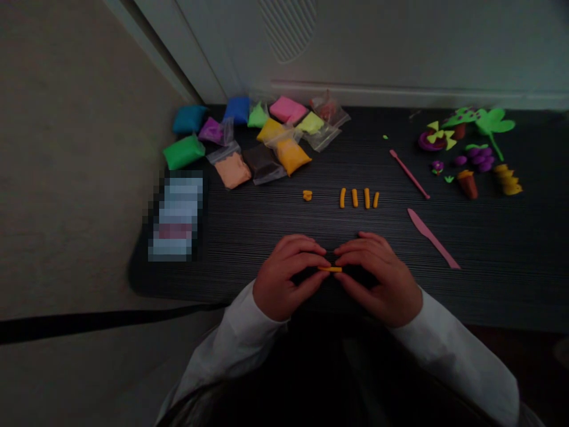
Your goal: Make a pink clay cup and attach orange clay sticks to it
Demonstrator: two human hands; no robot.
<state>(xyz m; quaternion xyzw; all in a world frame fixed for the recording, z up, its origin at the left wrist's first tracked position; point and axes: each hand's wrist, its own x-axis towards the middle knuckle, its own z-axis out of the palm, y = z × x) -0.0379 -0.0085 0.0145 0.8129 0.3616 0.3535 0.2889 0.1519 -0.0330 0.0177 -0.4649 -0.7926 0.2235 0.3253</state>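
A short orange clay roll lies level between my two hands, just above the near part of the dark table. My left hand pinches its left end between thumb and forefinger. At the right end, my right hand has thumb and forefinger closed around the roll's tip. Beyond my fingers, several similar orange clay rolls stand in a row. A small lumpy orange clay piece sits left of that row.
Several bags of coloured clay fill the back left, with a pixelated phone before them. A pink clay knife and a thin pink tool lie right. Finished clay figures stand at the far right, near a white panel.
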